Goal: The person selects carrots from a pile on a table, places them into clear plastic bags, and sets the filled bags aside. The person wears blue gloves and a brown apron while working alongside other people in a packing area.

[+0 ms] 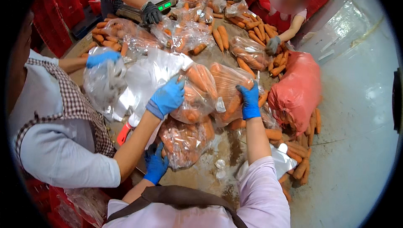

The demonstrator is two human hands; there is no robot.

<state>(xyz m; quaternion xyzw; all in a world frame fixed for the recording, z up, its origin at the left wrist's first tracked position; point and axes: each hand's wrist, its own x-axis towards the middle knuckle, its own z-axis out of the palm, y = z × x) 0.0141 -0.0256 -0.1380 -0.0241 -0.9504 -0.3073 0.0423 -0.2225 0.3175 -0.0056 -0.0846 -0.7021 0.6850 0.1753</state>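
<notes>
Right grip (250, 100) holds carrot bag (225, 81); left grip (156, 164) touches lower bag (188, 143); red sack (296, 89) rightward

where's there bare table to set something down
Mainly the near tabletop, between the bagged carrots, the dark apron and the white plastic, though small white scraps lie there. A smaller patch shows between two loose carrots and the bag held by the right hand. The far side is crowded with bags and carrots.
</notes>
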